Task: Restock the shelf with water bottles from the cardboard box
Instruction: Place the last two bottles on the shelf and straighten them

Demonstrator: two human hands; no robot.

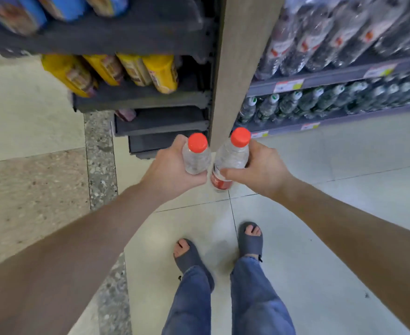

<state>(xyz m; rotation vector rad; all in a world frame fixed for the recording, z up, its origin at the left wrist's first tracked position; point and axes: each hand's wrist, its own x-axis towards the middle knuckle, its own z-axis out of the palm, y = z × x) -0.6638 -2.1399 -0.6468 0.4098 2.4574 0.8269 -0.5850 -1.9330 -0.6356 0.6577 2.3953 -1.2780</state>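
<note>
Hands [172, 169] around two water bottles [195, 157]

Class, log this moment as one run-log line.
left hand: holds red-capped bottle | right hand: holds second bottle | shelf: not yet reached

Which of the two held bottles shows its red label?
The bottle in the right hand: its red label shows below the fingers. The left hand covers the lower part of the other bottle.
</note>
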